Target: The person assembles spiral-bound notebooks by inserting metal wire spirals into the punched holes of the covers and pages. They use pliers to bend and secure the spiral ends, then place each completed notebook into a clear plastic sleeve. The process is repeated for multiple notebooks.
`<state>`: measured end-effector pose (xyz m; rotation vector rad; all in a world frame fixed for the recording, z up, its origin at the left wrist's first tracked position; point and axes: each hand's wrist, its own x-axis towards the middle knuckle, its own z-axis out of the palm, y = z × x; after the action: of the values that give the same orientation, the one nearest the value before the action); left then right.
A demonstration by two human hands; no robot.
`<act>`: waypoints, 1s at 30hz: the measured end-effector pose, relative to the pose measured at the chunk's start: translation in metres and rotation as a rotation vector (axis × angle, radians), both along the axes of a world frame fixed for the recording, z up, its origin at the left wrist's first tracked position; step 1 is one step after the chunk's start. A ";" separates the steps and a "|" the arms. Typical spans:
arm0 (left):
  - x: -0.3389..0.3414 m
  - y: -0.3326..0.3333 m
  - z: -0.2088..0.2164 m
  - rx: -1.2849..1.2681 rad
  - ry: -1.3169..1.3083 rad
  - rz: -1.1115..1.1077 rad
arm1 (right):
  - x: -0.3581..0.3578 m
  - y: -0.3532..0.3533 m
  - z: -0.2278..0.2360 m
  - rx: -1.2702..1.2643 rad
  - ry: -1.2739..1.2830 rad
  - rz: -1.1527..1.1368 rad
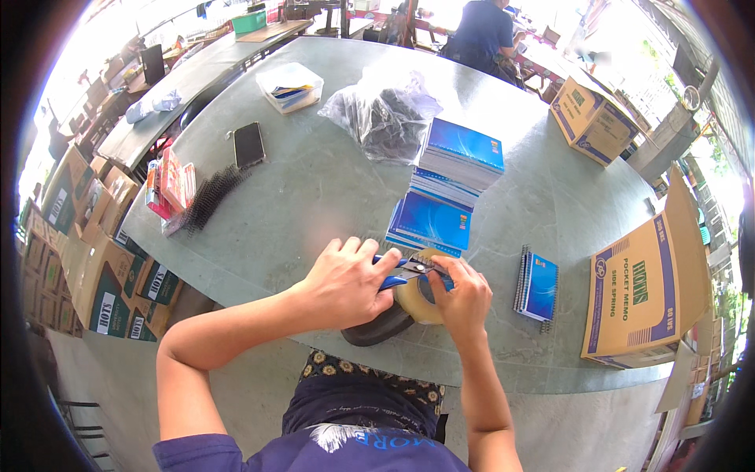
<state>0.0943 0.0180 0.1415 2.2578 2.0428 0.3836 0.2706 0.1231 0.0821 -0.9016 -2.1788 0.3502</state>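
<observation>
My left hand grips blue-handled pliers near the table's front edge. My right hand rests on a roll of clear packing tape and pinches at the pliers' jaws. Under the hands lies a dark flat pad. What the jaws hold is hidden by my fingers. Just beyond the hands sit stacks of blue notebooks, with a taller stack behind.
A spiral notebook pile lies right of my hands. Black binding coils, a phone, a clear box and a grey bag sit on the round green table. Cardboard cartons stand around. A seated person is far back.
</observation>
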 end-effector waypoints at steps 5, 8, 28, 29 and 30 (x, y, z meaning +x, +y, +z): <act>0.010 0.008 0.011 -0.078 0.185 0.026 | -0.003 -0.002 0.001 -0.033 0.012 -0.043; 0.013 0.010 0.016 -0.099 0.237 0.022 | -0.004 -0.001 0.001 -0.026 0.025 -0.059; -0.004 0.032 0.036 -0.367 0.245 -0.090 | -0.011 -0.005 -0.002 0.138 0.003 0.013; -0.006 0.033 0.035 -0.264 0.334 -0.149 | -0.011 -0.005 -0.003 0.120 -0.001 -0.003; -0.004 0.037 0.038 -0.277 0.336 -0.159 | -0.012 -0.004 -0.004 0.106 -0.005 -0.014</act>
<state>0.0908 0.0547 0.1796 2.4084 1.8824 -0.2914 0.2585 0.1192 0.0780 -0.8595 -2.1725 0.2233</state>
